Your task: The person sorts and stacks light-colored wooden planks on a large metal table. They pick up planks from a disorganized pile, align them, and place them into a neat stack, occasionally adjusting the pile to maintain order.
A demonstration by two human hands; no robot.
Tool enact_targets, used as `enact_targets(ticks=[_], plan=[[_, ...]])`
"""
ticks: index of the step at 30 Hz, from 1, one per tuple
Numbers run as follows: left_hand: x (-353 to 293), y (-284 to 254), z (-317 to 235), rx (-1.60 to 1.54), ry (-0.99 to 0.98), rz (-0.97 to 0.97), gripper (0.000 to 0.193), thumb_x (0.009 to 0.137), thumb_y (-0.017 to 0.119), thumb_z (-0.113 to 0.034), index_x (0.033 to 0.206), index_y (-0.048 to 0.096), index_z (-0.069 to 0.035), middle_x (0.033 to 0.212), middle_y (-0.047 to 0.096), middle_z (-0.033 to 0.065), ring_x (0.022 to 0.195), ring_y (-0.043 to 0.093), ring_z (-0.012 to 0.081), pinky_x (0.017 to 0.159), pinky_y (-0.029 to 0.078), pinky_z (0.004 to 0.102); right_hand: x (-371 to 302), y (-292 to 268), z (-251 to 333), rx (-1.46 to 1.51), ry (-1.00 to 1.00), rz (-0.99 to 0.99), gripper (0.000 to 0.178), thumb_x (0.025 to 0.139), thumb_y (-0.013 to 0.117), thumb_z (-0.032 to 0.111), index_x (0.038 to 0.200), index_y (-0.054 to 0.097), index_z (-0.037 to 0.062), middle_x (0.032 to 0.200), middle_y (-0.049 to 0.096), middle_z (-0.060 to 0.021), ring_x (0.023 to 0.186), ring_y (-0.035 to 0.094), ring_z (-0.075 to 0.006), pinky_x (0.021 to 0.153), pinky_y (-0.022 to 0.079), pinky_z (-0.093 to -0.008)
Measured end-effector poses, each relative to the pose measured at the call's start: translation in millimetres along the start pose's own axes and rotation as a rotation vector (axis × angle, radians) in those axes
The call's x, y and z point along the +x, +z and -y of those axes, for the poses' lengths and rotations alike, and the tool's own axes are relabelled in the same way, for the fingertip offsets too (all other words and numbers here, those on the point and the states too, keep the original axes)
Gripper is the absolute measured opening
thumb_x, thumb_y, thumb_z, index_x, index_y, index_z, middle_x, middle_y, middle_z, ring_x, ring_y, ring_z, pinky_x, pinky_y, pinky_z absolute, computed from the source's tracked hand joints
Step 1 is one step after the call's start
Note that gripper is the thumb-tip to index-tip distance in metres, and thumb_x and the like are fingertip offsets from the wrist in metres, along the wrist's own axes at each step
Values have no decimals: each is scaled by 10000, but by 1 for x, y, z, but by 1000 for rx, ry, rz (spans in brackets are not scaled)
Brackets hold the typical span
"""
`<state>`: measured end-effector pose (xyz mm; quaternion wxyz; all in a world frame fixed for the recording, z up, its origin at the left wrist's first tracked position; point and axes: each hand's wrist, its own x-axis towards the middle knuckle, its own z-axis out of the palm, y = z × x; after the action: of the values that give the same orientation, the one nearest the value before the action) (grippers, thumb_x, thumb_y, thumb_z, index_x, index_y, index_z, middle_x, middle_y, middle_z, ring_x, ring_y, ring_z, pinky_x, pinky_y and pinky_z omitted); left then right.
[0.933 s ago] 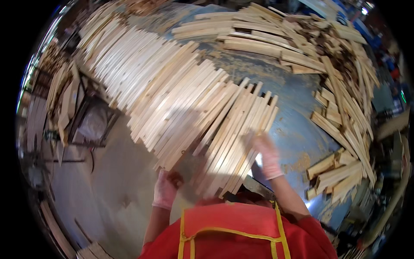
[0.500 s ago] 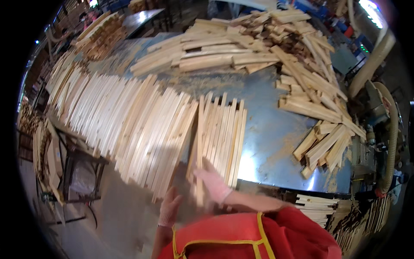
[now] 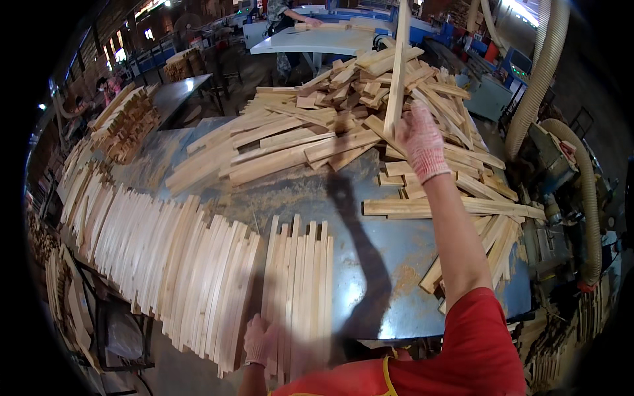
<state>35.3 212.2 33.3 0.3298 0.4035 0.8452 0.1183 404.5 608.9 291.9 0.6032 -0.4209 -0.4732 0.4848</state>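
While the person's right hand (image 3: 421, 140) is raised over the far part of the metal table (image 3: 404, 239), a long wooden board (image 3: 398, 69) stands almost upright in it. The fingers are closed around the lower part of this board, which rises above the hand. Behind and beside the hand lies a loose pile of wood (image 3: 330, 142).

The left hand (image 3: 259, 340) is well apart from the right one, low at the near ends of the strips. It is beside the gap between a small group of strips (image 3: 298, 277) and a longer row of strips (image 3: 178, 257). Its fingers are blurred, so one cannot tell how far they open or whether they touch wood.
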Motion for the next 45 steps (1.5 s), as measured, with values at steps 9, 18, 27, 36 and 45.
enact_targets(ticks=[9,18,27,36,45], plan=[[69,-17,-43,-240,-80,99,645,946,730,-457,1335,644,50,1188,748,283,1133,726,443,939,573,496,-187,-43,-239,-807,485,839,1075,989,577,681,1647,265,-110,1395,642,-378,1206,703,-363,1039,555,-484],[115,11,-76,-54,5,127,668,841,808,-588,1333,714,-147,1259,719,169,1170,697,419,970,580,502,-247,21,-269,-424,912,666,993,949,783,435,1615,270,-94,1324,679,-257,1074,719,-309,960,608,-383],[31,-103,-179,-540,329,-179,582,870,848,-416,1275,691,-29,1163,717,176,1073,703,293,982,568,429,-228,38,-92,-230,430,509,866,909,901,257,1569,409,-13,1367,672,-155,1199,663,-213,1041,560,-355],[6,-140,-157,-840,973,-147,694,904,878,-295,1477,567,-59,1390,650,110,1282,629,230,1136,508,421,-234,33,-52,-343,-25,483,868,955,822,373,1632,370,73,1458,623,-131,1300,605,-257,1143,473,-417],[45,-26,46,371,721,-81,523,1024,576,-210,1523,556,-56,1447,645,191,1349,622,341,1117,514,414,-392,18,-251,-902,153,670,884,903,710,190,1643,282,-36,1558,527,-250,1456,509,-429,1206,460,-448]])
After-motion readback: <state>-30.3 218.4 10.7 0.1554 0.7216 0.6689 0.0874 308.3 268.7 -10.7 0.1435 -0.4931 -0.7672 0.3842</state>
